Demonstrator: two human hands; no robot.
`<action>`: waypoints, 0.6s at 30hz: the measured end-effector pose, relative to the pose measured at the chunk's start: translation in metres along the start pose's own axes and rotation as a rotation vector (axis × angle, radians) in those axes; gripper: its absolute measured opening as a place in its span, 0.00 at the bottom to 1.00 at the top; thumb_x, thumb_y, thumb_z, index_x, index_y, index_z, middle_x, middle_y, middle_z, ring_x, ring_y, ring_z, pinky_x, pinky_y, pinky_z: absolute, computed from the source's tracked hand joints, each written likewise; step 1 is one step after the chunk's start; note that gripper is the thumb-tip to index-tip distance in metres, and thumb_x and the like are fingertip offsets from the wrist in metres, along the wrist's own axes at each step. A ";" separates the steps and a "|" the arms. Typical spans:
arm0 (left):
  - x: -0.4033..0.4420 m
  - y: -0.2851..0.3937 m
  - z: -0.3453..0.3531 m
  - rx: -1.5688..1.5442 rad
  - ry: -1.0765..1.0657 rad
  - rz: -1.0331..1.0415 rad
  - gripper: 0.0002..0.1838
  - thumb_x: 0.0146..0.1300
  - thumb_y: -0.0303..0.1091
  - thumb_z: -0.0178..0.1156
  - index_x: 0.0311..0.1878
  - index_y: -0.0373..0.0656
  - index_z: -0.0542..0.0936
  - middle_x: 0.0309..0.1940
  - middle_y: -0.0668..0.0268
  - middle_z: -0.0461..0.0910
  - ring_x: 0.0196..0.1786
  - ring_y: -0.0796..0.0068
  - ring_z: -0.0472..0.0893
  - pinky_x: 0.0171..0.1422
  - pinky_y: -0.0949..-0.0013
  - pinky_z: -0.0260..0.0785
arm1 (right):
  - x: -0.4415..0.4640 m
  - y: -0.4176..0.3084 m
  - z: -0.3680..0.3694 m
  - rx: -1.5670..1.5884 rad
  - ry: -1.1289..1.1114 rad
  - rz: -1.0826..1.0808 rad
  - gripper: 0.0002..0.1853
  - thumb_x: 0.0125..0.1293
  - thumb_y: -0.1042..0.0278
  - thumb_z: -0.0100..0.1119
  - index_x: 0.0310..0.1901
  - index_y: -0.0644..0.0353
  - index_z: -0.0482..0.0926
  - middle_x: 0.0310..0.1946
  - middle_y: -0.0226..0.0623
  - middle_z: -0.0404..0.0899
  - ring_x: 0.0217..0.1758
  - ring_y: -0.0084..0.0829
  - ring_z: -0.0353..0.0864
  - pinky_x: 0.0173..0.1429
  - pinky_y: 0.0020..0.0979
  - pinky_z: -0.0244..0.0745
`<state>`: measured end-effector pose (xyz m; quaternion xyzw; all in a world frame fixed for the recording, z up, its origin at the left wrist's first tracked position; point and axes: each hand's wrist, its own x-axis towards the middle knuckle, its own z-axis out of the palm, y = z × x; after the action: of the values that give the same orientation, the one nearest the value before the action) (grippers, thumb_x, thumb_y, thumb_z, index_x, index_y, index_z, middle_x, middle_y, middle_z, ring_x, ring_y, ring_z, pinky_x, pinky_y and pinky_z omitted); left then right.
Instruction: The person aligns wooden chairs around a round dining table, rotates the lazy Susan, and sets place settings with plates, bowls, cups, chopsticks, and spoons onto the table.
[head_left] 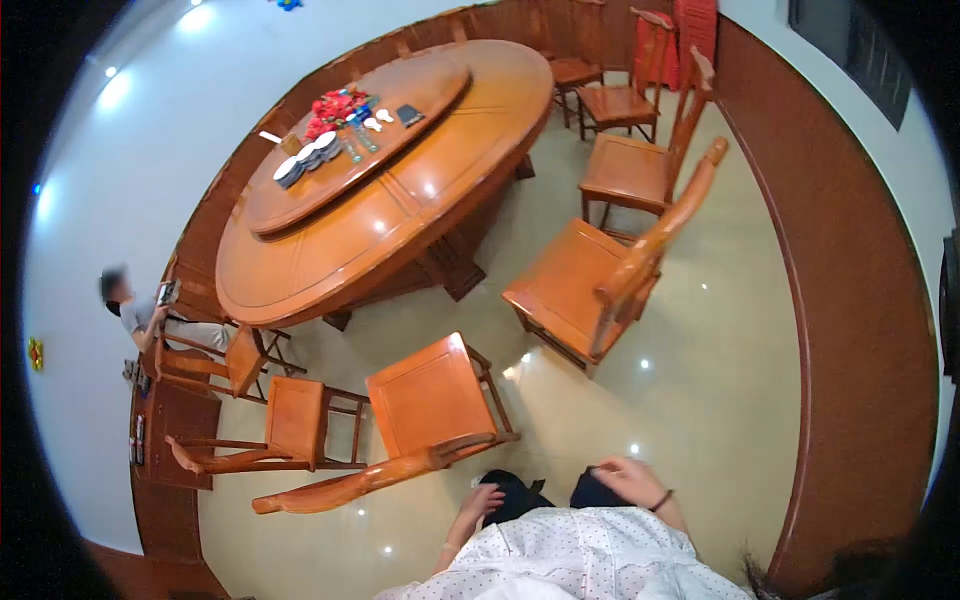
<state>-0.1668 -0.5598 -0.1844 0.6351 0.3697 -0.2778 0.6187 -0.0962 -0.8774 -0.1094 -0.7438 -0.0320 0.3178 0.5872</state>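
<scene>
My left hand (482, 500) hangs low by my dark trousers, with its fingers loosely apart and nothing visible in them. On the other side, my right hand (630, 482) is in front of my thigh, fingers stretched out and holding nothing I can see; a dark band circles its wrist. The nearest wooden chair (425, 395) stands ahead and left of my left hand, its curved top rail towards me. Another wooden chair (570, 275) is turned at an angle, ahead of my right hand. Neither hand touches a chair.
A large round wooden table (400, 245) carries a turntable (440, 95) with stacked dishes (308, 160), glasses and red flowers (335, 110). More chairs ring it. A seated person (135, 305) holds a device at far left. A brown-panelled wall (840, 280) runs along the right.
</scene>
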 end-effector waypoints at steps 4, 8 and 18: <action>-0.013 0.082 0.101 1.020 -0.123 0.441 0.23 0.56 0.48 0.52 0.45 0.37 0.74 0.36 0.55 0.78 0.40 0.63 0.78 0.45 0.66 0.69 | -0.077 0.110 -0.131 0.124 0.669 0.004 0.09 0.58 0.67 0.55 0.37 0.64 0.73 0.31 0.34 0.77 0.37 0.24 0.75 0.42 0.24 0.71; 0.000 0.121 0.146 0.998 -0.061 0.479 0.23 0.55 0.48 0.52 0.46 0.37 0.73 0.38 0.51 0.77 0.43 0.56 0.76 0.48 0.62 0.68 | -0.089 0.135 -0.199 0.093 0.957 0.142 0.07 0.57 0.69 0.53 0.35 0.64 0.73 0.28 0.33 0.76 0.33 0.24 0.74 0.39 0.25 0.70; 0.180 0.225 0.342 1.516 -0.310 0.360 0.30 0.56 0.58 0.44 0.51 0.40 0.70 0.44 0.50 0.74 0.48 0.53 0.73 0.53 0.61 0.64 | 0.012 0.075 -0.385 -0.145 0.638 0.018 0.14 0.57 0.63 0.55 0.40 0.63 0.74 0.28 0.38 0.78 0.31 0.25 0.77 0.38 0.27 0.72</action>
<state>0.1547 -0.8671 -0.2273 0.8874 -0.1188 -0.4345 0.0977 0.0860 -1.2241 -0.1396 -0.8460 0.1375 0.0708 0.5102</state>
